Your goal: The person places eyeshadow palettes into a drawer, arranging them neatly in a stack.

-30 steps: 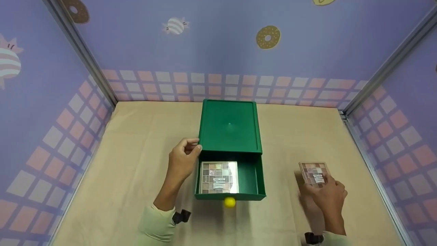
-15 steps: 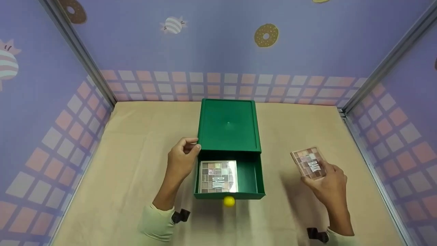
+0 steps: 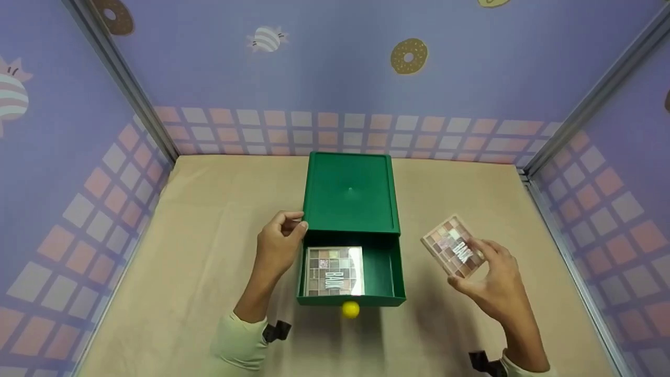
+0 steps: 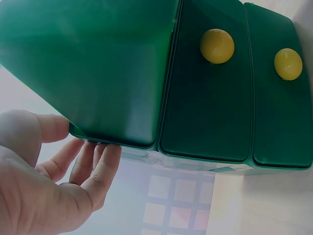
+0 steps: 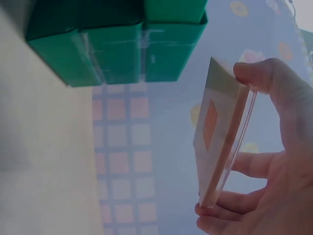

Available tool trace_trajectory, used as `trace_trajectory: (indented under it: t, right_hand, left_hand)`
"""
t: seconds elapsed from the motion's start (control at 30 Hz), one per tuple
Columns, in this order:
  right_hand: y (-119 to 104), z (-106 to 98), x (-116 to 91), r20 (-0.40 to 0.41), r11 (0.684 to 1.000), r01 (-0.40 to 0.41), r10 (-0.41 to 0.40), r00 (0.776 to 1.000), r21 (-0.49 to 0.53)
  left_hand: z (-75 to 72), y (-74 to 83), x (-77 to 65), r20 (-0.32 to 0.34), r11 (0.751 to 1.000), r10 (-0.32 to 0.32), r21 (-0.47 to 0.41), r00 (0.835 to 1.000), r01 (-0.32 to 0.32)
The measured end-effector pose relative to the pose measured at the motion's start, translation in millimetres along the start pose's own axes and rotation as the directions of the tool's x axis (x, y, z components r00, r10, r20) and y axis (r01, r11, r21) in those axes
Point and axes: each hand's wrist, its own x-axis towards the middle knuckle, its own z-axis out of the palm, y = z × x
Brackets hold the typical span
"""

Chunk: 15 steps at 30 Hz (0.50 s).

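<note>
A green drawer cabinet (image 3: 349, 193) stands at the back middle in the head view, its top drawer (image 3: 383, 277) pulled out. Inside that drawer, on the left, lies an eyeshadow palette (image 3: 333, 271) with a grid of shades and white lettering. My left hand (image 3: 277, 245) rests its fingertips and thumb against the cabinet's left side, near the drawer opening. Right of the cabinet, my right hand (image 3: 497, 280) grips a second eyeshadow palette (image 3: 453, 246) by its edges, raised and tilted. The right wrist view shows this palette's pale underside with an orange label (image 5: 210, 125).
A yellow round knob (image 3: 350, 309) sticks out from the drawer's front. Two lower drawers with yellow knobs (image 4: 217, 46) are closed below it. Patterned walls (image 3: 335, 68) enclose the beige cloth-covered table (image 3: 220, 199) at the back and sides.
My right hand has lifted the second palette from the right side and carried it leftward, toward the cabinet, turning it as it moves. My left hand has stayed against the cabinet.
</note>
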Motion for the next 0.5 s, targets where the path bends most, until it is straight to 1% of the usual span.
trace_trajectory:
  t: [0.13,0.27,0.37,0.5]
  right_hand:
    - [-14,2,-2,0.018,0.997,0.072,-0.072,0.997,0.0]
    - [-26,6,-5,0.043,0.99,0.139,-0.139,0.989,0.016]
    - [-34,9,-5,0.067,0.979,0.201,-0.204,0.977,0.039]
    - [-43,15,-2,0.119,0.961,0.271,-0.276,0.954,0.057]
  left_hand:
    - [0.1,0.3,-0.4,0.003,1.0,-0.004,-0.005,1.0,0.004]
    - [0.4,0.3,-1.2,0.008,1.0,-0.003,0.004,1.0,0.003]
    - [0.2,0.5,-1.5,0.01,1.0,-0.002,0.01,1.0,0.002]
    - [0.2,0.4,-1.5,0.004,1.0,-0.001,0.002,1.0,0.001]
